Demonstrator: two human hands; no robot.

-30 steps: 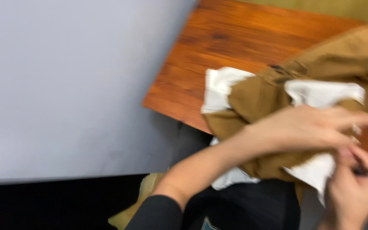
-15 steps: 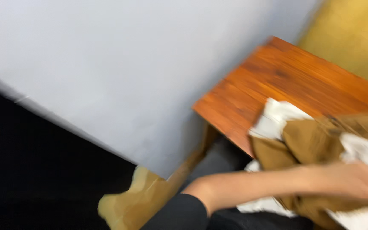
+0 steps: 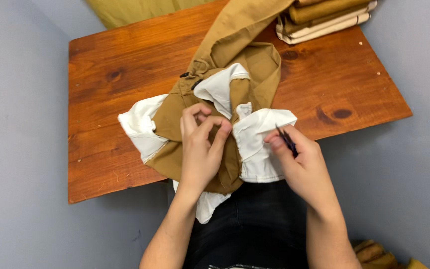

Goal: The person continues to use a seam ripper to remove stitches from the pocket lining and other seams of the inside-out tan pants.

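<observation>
My left hand [image 3: 202, 149] sits on the brown garment [image 3: 235, 74], fingers curled tight and pinching a fold of the brown cloth at the near edge of the desk [image 3: 105, 129]. Thumb and fingertips meet on the fabric, so it is closed on it. My right hand [image 3: 299, 162] is just beside it, to the right, mostly closed around a small dark tool [image 3: 286, 139] held between thumb and forefinger; looks like tweezers or a thread cutter, can't tell which. The tool tip points at the white lining [image 3: 262, 142], which is turned out of the garment and touches the right hand's fingers.

The garment is bunched in the middle of the near edge, partly hanging off toward my lap. One brown leg or sleeve runs from the bunch up toward the far edge. More white lining [image 3: 140, 127] sticks out on the left side of the bunch, another bit at its centre top. A small dark fastener shows on the brown cloth just above the left hand.

At the far right corner of the desk lies a stack of folded garments [image 3: 324, 17], brown and cream, well apart from both hands. Olive-yellow cloth [image 3: 135, 10] shows beyond the far edge. Grey walls flank the desk on both sides. More brown fabric [image 3: 374, 251] lies on the floor near my right forearm.
</observation>
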